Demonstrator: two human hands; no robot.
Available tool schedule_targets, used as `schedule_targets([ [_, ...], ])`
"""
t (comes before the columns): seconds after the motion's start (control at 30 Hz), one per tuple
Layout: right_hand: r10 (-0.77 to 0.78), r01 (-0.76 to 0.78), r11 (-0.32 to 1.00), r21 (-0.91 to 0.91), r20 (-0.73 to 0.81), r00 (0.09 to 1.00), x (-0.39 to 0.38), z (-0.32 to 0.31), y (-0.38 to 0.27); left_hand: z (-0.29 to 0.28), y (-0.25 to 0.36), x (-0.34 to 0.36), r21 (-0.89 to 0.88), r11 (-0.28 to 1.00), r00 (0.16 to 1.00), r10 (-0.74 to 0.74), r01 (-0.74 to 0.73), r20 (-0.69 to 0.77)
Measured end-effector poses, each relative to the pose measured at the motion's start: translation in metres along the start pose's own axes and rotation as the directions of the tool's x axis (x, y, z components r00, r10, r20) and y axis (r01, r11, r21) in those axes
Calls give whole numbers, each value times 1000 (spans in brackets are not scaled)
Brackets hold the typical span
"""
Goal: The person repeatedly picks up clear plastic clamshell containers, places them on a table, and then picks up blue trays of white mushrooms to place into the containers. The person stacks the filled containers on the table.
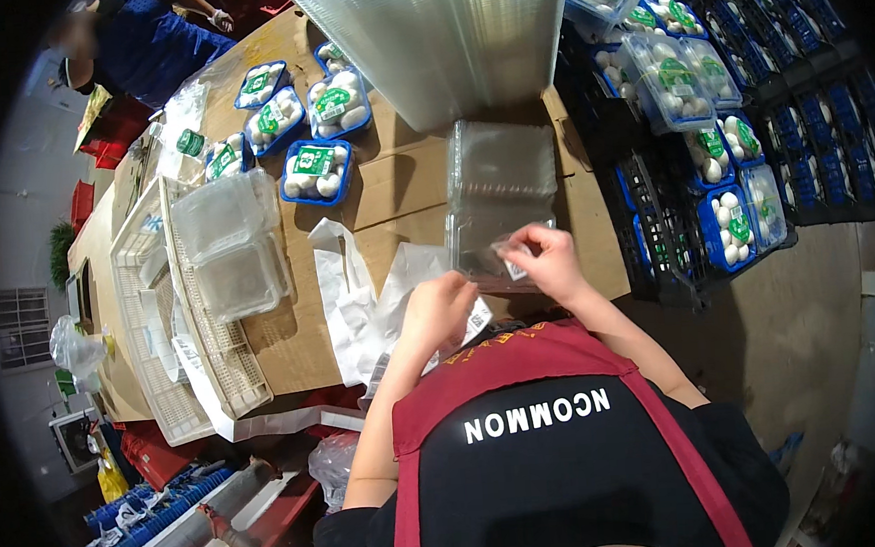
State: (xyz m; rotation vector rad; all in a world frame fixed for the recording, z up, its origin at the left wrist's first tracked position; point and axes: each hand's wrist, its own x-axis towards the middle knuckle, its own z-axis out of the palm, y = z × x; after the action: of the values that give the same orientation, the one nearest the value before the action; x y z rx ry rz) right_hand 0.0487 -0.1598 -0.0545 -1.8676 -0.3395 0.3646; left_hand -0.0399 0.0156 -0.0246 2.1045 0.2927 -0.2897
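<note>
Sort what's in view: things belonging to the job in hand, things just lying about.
Job, seemingly:
white label strip at the left hand
small label in the right hand
open clear clamshell

Lying about, apparently:
blue mushroom punnets
white plastic basket
black crates

Glossy, smooth plastic container (501, 159), matt cardboard tabletop (397, 191), smooth paper-looking strip (341, 294), matt cloth apron (524, 376)

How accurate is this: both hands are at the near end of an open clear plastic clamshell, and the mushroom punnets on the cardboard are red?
One error: the head view shows blue mushroom punnets on the cardboard, not red. The left hand and right hand are indeed at the open clear plastic clamshell's near end.
</note>
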Motion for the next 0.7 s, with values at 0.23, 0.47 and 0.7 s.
schedule_targets([
  [0.23,-221,141,800,-583,-68,973,18,-9,21,-6,-13,-10,-320,903,942,203,-286,-269],
  [0.47,-249,462,577,-673,394,885,-13,-25,30,-7,-29,-20,-580,809,975,-41,-97,-220],
  [0.7,-307,420,585,-694,289,907,-24,-33,37,-3,-26,-17,-348,923,956,62,-164,-286],
])
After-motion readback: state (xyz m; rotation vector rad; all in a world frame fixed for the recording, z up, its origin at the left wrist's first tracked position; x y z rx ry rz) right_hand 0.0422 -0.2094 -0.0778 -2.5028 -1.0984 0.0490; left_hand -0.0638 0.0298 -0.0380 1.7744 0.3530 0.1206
